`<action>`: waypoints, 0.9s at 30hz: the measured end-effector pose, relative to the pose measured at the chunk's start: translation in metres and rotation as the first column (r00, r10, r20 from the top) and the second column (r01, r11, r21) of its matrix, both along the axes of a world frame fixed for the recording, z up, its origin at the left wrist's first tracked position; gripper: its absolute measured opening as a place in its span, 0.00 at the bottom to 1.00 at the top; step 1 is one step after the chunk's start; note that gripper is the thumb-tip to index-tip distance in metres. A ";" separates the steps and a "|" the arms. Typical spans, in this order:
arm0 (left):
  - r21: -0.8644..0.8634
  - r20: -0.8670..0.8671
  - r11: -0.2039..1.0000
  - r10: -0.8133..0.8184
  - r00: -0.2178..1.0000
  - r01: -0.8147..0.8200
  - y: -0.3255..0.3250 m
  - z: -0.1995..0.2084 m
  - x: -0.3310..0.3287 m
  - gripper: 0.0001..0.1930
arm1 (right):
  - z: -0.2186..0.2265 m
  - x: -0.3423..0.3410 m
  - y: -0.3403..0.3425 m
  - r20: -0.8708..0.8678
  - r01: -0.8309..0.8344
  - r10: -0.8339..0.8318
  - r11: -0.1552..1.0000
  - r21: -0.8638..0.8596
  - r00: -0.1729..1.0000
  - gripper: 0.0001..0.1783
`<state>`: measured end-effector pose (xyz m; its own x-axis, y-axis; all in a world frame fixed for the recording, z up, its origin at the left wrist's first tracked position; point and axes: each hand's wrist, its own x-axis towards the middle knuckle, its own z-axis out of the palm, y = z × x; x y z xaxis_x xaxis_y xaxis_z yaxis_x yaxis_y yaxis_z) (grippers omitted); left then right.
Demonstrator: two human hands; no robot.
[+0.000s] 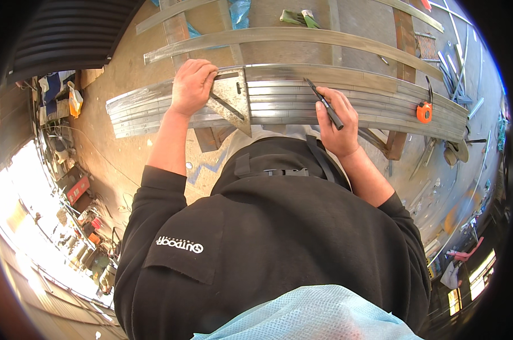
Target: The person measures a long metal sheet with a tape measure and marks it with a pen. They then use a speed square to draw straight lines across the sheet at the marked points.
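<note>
A row of long silvery metal bars [285, 105] lies side by side in front of me. Across them rests a worn triangular set square [237, 97] with slots cut in it, one straight edge crossing the bars. My left hand [192, 88] is closed on its upper left side, over the far bars. To the right of the square, my right hand [338, 120] grips a black marker pen [334, 117]. The pen's tip points up and left over the bars; whether it touches them I cannot tell. Thin cross lines show on several bars.
An orange tape measure [424, 113] sits on the bars at the right. Rusty steel supports [396, 145] stand underneath. Farther off, another long metal bar [290, 37] runs crosswise, with green gloves [299, 18] beyond it. Scrap lengths [452, 73] clutter the right side.
</note>
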<state>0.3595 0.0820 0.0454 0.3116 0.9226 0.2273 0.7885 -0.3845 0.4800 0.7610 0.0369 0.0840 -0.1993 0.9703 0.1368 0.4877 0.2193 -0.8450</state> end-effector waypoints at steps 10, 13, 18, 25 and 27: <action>-0.017 0.019 0.998 -0.058 0.998 0.058 0.011 -0.014 0.007 0.05 | 0.004 -0.020 -0.003 0.001 -0.003 0.003 1.000 -0.002 1.000 0.17; -0.026 0.025 0.998 -0.056 0.998 0.056 0.011 -0.015 0.008 0.06 | 0.004 -0.023 -0.004 -0.002 -0.001 0.001 1.000 -0.011 1.000 0.17; -0.024 0.023 0.998 -0.059 0.998 0.059 0.011 -0.014 0.009 0.06 | 0.004 -0.027 -0.003 -0.015 -0.003 0.002 1.000 -0.012 1.000 0.17; -0.033 0.028 0.997 -0.065 0.998 0.066 0.011 -0.010 0.008 0.05 | 0.005 -0.035 0.003 -0.012 -0.038 0.038 0.999 0.012 0.999 0.17; -0.031 0.028 0.997 -0.066 0.997 0.067 0.011 -0.009 0.007 0.05 | 0.006 -0.039 0.004 -0.018 -0.043 0.043 0.999 0.000 0.999 0.17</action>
